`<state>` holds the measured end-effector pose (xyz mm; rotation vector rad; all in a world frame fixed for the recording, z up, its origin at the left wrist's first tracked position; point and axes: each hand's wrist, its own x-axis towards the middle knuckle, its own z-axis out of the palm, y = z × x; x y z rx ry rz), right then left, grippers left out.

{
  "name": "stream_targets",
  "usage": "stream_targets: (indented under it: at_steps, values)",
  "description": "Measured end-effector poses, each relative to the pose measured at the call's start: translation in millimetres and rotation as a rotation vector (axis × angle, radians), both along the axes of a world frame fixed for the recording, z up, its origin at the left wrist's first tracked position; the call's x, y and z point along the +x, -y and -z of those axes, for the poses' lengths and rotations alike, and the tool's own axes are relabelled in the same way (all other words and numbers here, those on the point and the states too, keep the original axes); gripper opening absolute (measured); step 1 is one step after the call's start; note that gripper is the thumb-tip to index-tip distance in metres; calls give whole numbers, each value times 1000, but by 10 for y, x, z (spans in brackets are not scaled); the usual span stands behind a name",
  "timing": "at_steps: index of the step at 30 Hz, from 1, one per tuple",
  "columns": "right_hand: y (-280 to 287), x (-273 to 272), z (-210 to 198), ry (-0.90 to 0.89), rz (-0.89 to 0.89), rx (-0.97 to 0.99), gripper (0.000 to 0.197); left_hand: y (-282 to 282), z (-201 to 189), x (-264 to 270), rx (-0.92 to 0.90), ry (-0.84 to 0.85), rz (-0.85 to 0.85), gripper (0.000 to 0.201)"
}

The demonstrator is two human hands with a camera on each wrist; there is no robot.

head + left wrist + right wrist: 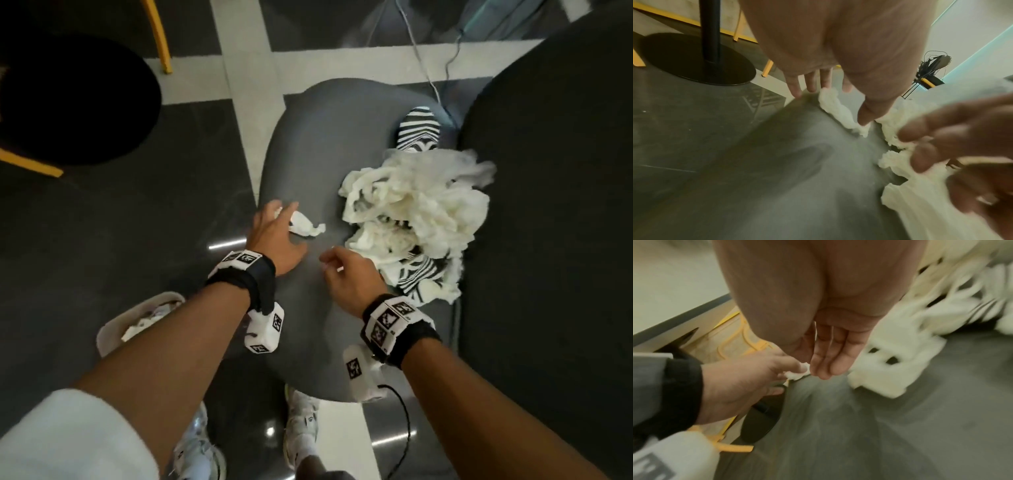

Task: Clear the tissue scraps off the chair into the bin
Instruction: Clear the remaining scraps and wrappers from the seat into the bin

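Left hand: fingers spread over a tissue scrap near the chair seat's left edge, not closed around it. Right hand: loosely curled, holding nothing, beside the tissue pile at the right edge. Bin: floor, front-left

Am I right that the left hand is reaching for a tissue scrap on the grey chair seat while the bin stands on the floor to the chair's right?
Not quite: the bin stands left of the chair, under the left forearm, as the head view shows. The left hand does reach the tissue scrap.
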<state>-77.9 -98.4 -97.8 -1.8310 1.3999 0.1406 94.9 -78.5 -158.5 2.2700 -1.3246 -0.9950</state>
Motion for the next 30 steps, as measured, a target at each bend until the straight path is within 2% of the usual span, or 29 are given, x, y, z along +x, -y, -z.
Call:
stream_targets:
  at_steps: [2, 4, 6, 8, 10, 12, 14, 16, 19, 22, 26, 28, 30]
  values:
    - [157, -450, 11, -106, 10, -34, 24, 158, 91, -160, 74, 158, 49, 77]
    - [245, -839, 56, -271, -18, -70, 26, 205, 126, -268, 68, 297, 29, 73]
    - [274, -1157, 106, -379, 4, -169, 29, 230, 136, -425, -8, 241, -26, 61]
    - [268, -1363, 127, -409, 66, -232, 38, 245, 92, -683, -84, 53, -36, 53]
    - [257, -1497, 149, -418, 121, -183, 61, 221, 5, -1026, -142, -105, -8, 62]
    - [237, -1607, 175, -432, 85, -60, 96, 178, -47, -1368, -165, -145, 70, 79]
    - [198, -1681, 207, -410, -15, 44, 123, 126, -8, -1599, -94, -40, 217, 97]
    - [182, -1716, 242, -404, -94, 39, 133, 85, 81, -1654, -1, 124, 372, 99]
    - [282, -1711, 332, -395, -90, -18, 133, 87, 128, -1572, 1, 215, 453, 70]
    - [351, -1653, 378, -344, -122, -16, 126, 111, 91, -1451, -49, 145, 455, 45]
    - [301, -1579, 355, -236, -129, -54, 85, 28, -22, -1375, 10, 65, 364, 34]
    - [227, -1547, 355, -224, -139, -81, 76, -80, -80, -1369, 40, 28, 322, 29]
    - [135, -1511, 361, -210, -137, -93, 76, -185, -124, -1362, 32, 6, 294, 30]
